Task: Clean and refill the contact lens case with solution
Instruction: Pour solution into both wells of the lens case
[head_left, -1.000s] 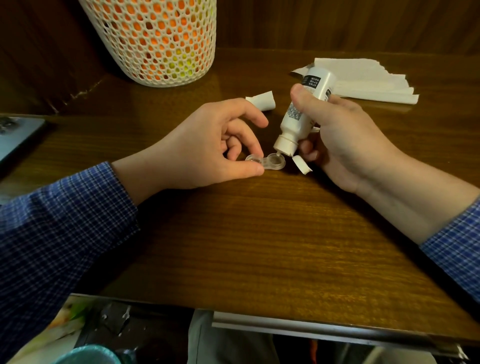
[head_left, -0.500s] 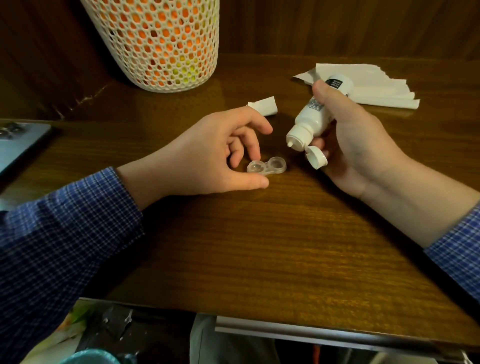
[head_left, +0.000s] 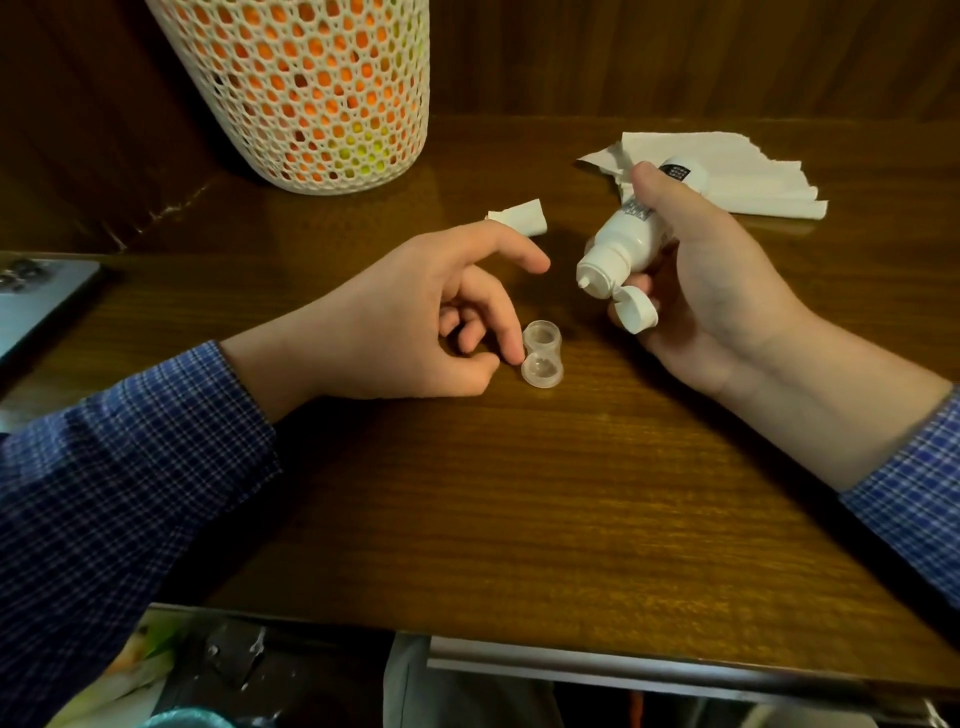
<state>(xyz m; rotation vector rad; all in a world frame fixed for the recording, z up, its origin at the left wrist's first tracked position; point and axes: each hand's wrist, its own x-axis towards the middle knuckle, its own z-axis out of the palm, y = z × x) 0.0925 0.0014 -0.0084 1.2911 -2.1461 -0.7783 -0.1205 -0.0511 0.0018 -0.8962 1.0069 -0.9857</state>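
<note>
Our left sleeve (head_left: 130, 467): blue check cloth, nearest to us, lying along the table (head_left: 519, 509).
Our left hand (head_left: 405, 327): resting on the table just left of the case; fingers loosely curled and holding nothing; 1 fingertip (head_left: 515, 356) touches the case's left side at its waist.
Contact lens case (head_left: 542, 354): clear, 2 uncapped wells, flat on the table between our 2 hands; its long axis runs near to far, 1 well toward us and 1 away.
Nearer hand: the left, in contact; the right is apart, up and to the right of the case.
Our right hand (head_left: 717, 291): wrapped round the solution bottle, thumb along its top side.
Solution bottle (head_left: 628, 234): white, tilted, nozzle pointing down and left, short of the far well and not over it; flip cap (head_left: 635, 310) hangs open below the nozzle.
Coming move, as we judge it: carry the nozzle down-left over a well while the left fingertip steadies the case.
Paper scrap (head_left: 522, 215): beyond the left hand.
Tissue (head_left: 737, 171): behind the bottle.
Mesh basket (head_left: 306, 88): farthest, back left.
</note>
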